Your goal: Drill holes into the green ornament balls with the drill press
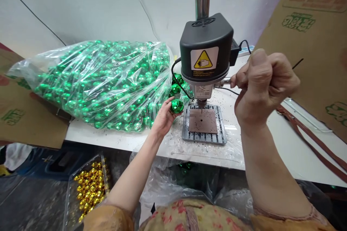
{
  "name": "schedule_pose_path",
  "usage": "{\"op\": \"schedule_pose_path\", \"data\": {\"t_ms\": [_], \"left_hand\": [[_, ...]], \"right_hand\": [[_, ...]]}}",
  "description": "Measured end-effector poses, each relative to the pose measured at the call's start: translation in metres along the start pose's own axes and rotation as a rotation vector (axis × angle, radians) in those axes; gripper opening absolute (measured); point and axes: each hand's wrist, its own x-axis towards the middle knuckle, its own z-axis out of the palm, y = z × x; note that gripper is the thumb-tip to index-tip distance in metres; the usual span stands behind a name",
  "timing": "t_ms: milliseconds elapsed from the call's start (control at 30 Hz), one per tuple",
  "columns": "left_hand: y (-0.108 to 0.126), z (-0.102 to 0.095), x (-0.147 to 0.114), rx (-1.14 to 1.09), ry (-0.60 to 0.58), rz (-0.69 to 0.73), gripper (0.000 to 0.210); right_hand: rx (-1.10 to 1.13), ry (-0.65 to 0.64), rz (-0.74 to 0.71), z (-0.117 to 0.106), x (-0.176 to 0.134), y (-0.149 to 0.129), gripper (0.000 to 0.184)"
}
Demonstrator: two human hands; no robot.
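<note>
My left hand [165, 116] holds a shiny green faceted ball [177, 106] at its fingertips, just left of the drill press base [187, 136]. My right hand [261, 83] is closed around the feed lever [227, 80] on the right side of the small drill press [206, 50]. Beneath the chuck [202, 103] lies a brown square plate [208, 125] with a dark hole near its middle and dark specks scattered over it. A large clear plastic bag [114, 83] full of green balls lies to the left, its mouth toward the press.
Cardboard boxes [40, 122] flank the white table [108, 134] on both sides. A brown strap [311, 135] lies at the right. On the floor at lower left is a clear bin of gold balls [92, 187]. Plastic sheeting [159, 180] hangs below the table edge.
</note>
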Motion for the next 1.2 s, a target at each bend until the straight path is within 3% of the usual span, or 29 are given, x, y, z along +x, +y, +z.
{"op": "schedule_pose_path", "data": {"t_ms": [167, 500, 867, 1200], "left_hand": [[-0.02, 0.017, -0.014, -0.035, -0.001, -0.07, 0.052], [-0.074, 0.013, 0.004, 0.364, -0.066, 0.105, 0.064], [-0.079, 0.023, 0.006, 0.646, -0.207, 0.294, 0.057], [-0.082, 0.028, -0.005, 0.529, -0.179, 0.198, 0.05]], "right_hand": [[-0.033, 0.006, -0.014, -0.002, 0.0, 0.001, 0.042], [-0.151, -0.02, 0.008, -0.002, -0.002, 0.001, 0.042], [-0.274, -0.046, 0.012, -0.002, -0.005, 0.004, 0.039], [-0.363, -0.069, -0.043, -0.002, -0.005, 0.004, 0.04]]}}
